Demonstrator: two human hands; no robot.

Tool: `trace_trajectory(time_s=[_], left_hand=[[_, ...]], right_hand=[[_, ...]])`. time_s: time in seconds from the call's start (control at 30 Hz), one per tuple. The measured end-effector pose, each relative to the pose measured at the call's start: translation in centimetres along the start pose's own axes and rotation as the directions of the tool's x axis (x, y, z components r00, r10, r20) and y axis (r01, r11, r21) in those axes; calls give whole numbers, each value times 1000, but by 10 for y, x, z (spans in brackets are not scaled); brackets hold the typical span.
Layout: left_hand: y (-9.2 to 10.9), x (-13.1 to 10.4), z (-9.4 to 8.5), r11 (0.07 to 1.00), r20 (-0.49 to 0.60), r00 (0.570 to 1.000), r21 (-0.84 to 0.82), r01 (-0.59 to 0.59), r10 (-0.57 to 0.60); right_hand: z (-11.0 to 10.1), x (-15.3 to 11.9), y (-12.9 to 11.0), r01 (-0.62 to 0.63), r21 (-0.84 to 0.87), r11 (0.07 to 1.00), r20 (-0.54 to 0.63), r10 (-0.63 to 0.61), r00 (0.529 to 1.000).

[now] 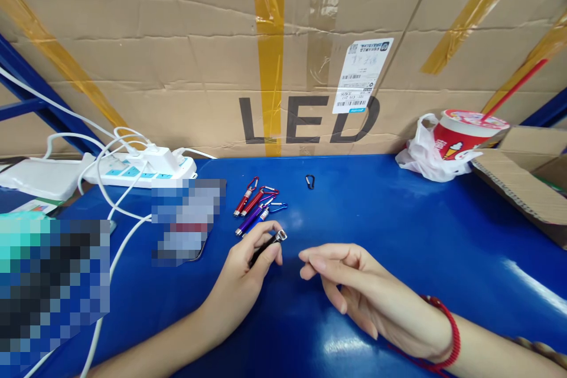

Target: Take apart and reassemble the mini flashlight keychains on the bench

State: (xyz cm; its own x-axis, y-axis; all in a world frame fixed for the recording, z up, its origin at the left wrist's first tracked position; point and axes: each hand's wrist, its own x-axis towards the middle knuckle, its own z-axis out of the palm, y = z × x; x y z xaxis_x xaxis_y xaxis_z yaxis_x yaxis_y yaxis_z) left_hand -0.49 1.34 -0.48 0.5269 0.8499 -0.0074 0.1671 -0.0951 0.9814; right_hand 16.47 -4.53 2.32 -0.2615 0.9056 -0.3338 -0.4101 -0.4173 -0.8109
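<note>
In my left hand (254, 269), a slim black keychain flashlight (262, 251) is held between thumb and fingers, its silver end pointing up and right. My right hand (349, 283) is a short way to the right, thumb and index fingertip pinched together and the other fingers loosely curled. Whatever may be in that pinch is too small or hidden to make out. Just beyond my left hand lie several similar keychain flashlights with carabiner clips: red ones (252, 202), a purple one (248, 220) and a blue one (261, 218). A loose black carabiner (310, 181) lies farther back.
The blue table (363, 207) ends at a large cardboard box (199, 59). On the left are a power strip (128, 174), white cables (116, 248) and a blurred phone-like object (190, 218). A red cup (465, 136) in a plastic bag and an open carton (522, 189) stand right.
</note>
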Motion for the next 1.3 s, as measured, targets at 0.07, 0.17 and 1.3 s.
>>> trace_trajectory(time_s=[0.07,0.17,1.3], left_hand=[[0,0,0,1000,-7,1000,1,0,0],[2,1,1,1000,-8,1000,5,4,-4],[11,-13,3,976,158,974,114,-183,164]], right_hand=[[0,-1,0,-7,-5,1000,-8,7,1000],[1,-2,-2,-10,-17,1000,-19,10,1000],[-12,3,3,515,-796,319,235,-620,749]])
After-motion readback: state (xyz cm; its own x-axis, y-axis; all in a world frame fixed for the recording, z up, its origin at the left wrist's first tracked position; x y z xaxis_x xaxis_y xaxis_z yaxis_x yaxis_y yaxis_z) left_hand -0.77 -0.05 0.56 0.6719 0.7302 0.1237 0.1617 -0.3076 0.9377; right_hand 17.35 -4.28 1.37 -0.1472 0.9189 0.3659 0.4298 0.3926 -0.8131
